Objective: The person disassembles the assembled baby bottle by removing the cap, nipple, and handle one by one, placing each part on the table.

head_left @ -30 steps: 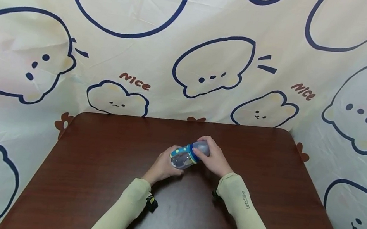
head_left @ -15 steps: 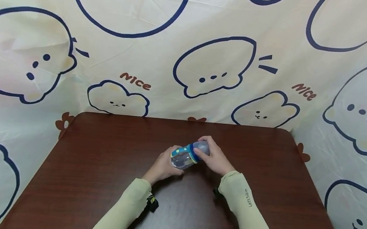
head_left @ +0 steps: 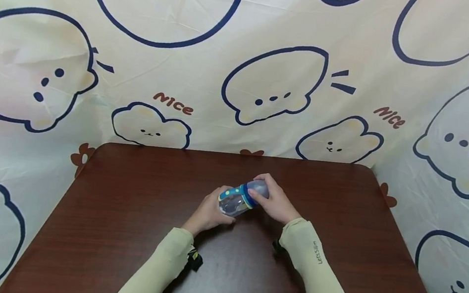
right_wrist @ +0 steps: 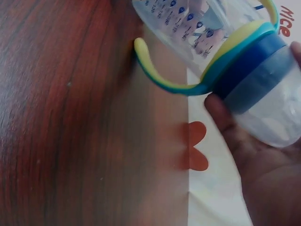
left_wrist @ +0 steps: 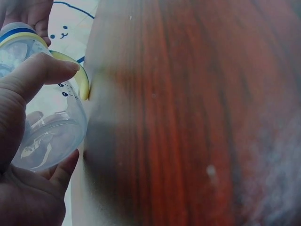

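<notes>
A clear baby bottle [head_left: 233,204] with a blue collar and blue-and-yellow handles lies tilted between both hands in the head view, its capped end up to the right. My left hand [head_left: 208,214] grips the lower body; in the left wrist view the thumb [left_wrist: 44,70] lies along the clear side and fingers curl below the base. My right hand [head_left: 277,203] holds the capped end. From the right wrist, the translucent cap [right_wrist: 275,113] sits beside the dark blue collar [right_wrist: 251,63], and one curved handle [right_wrist: 162,84] sticks out. Printed measuring marks run along the bottle.
A dark brown wooden table [head_left: 123,231] lies under the hands. Behind it and at both sides hangs a pale cloth [head_left: 208,77] with cartoon bears and "Nice" lettering. A small black device [head_left: 194,260] is strapped at the left wrist.
</notes>
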`<state>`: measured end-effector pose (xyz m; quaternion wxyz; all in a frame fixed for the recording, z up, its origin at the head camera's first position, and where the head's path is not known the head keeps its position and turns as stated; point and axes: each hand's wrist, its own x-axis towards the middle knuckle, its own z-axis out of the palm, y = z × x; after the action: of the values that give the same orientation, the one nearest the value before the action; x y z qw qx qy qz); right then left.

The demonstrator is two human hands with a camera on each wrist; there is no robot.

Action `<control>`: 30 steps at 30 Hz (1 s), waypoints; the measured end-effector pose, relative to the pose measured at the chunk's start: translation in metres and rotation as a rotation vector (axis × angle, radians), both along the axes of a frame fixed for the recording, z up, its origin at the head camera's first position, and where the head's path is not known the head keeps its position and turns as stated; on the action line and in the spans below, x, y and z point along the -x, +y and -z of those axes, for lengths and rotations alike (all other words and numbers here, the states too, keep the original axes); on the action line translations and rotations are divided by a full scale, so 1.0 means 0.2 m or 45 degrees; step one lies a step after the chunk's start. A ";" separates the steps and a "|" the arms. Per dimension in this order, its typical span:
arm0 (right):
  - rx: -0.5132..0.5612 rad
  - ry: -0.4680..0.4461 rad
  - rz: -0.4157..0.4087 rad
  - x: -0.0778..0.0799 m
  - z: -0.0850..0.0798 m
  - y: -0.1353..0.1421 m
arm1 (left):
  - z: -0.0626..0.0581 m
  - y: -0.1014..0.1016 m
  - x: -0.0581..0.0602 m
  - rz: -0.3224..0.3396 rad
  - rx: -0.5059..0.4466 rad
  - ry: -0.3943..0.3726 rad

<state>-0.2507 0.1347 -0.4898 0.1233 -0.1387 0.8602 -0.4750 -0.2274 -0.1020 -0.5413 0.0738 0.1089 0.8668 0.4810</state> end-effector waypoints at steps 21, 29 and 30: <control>-0.012 0.115 -0.108 0.02 0.02 0.02 | 0.00 -0.01 0.00 0.020 -0.012 0.054; -0.094 0.136 -0.074 0.03 0.01 0.03 | 0.01 -0.01 0.00 0.026 -0.020 0.054; -0.106 0.119 -0.057 0.03 0.01 0.02 | 0.01 -0.01 0.00 0.027 -0.017 0.047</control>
<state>-0.2576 0.1394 -0.4918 0.0993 -0.1745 0.8807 -0.4290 -0.2275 -0.1031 -0.5428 0.0619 0.1274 0.8637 0.4837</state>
